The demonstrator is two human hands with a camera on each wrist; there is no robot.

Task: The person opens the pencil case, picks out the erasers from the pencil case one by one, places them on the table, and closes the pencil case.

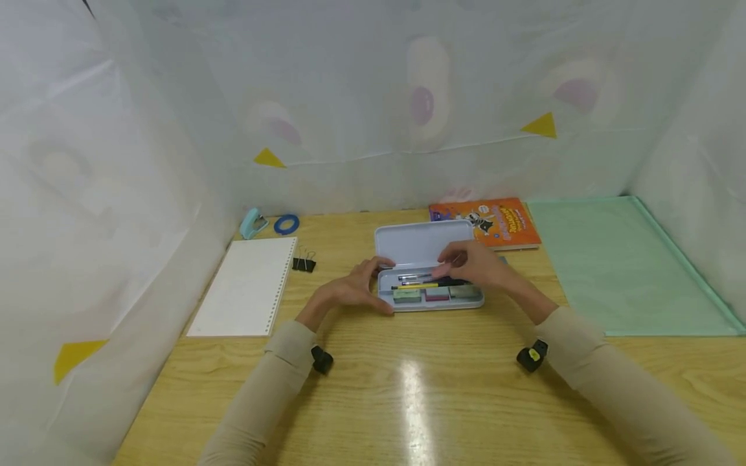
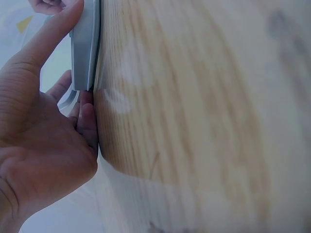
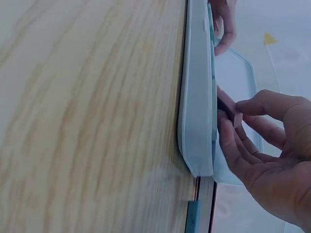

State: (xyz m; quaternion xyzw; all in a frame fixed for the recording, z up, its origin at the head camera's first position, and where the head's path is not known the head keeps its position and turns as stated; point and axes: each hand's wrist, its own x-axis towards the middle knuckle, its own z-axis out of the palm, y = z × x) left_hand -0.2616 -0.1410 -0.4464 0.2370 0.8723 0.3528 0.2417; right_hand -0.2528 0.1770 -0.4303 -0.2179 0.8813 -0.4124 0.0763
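A light-blue pencil case [image 1: 431,309] lies on the table with its lid [image 1: 421,243] tilted back. My left hand [image 1: 354,286] grips its left end, thumb at the front corner and fingers at the back. My right hand [image 1: 480,264] is over the case and pinches a pink eraser [image 3: 234,114] between thumb and fingers, just above the tray. Inside lie clear pens [image 1: 410,278], a yellow-and-black pencil [image 1: 415,285], a green block [image 1: 406,296] and a block with a dark red lower edge [image 1: 437,294]. The right hand hides part of the tray.
A spiral notebook [image 1: 241,285] lies left, with a black binder clip [image 1: 304,264] beside it. Behind are a teal stapler [image 1: 253,224] and a blue tape roll [image 1: 286,224]. An orange book [image 1: 507,226] lies behind the case; a green mat [image 1: 635,272] covers the right.
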